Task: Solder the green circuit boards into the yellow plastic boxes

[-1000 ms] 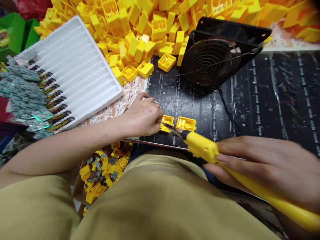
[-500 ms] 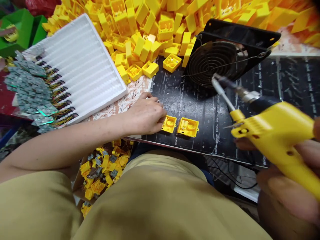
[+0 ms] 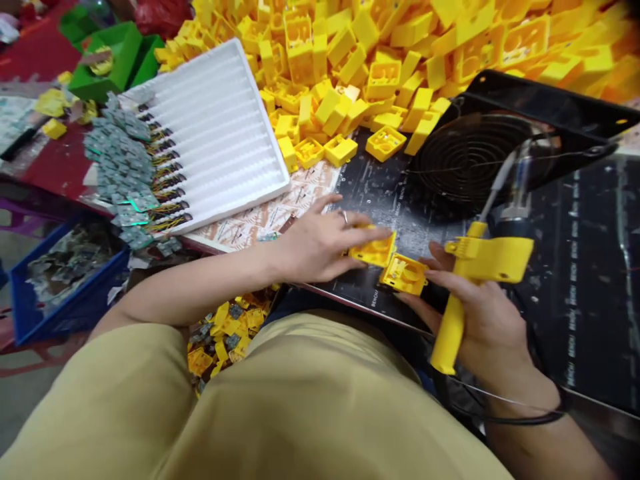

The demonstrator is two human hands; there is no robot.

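Yellow left case point(image 3: 374, 252) and open right case point(image 3: 403, 275), side by side near the front edge of the counter point(image 3: 595, 287).
Wired grey boards point(image 3: 120, 160) overhang the white tray point(image 3: 225, 127); grey pieces point(image 3: 65, 267) lie in the blue crate point(image 3: 20, 307); bare counter runs to my right. My left grip point(image 3: 320, 243) pinches the left case; my right grip point(image 3: 487, 320) holds the soldering tool point(image 3: 493, 259) (tip pointing away from me), fingertips at the right case.

Serves as a black-topped workbench point(image 3: 600, 280), bearing the black fan point(image 3: 467, 160), with a heap of yellow housings point(image 3: 345, 60) behind it, a white ridged tray point(image 3: 225, 133) to its left, and two yellow cases point(image 3: 404, 273) in front and leftward.
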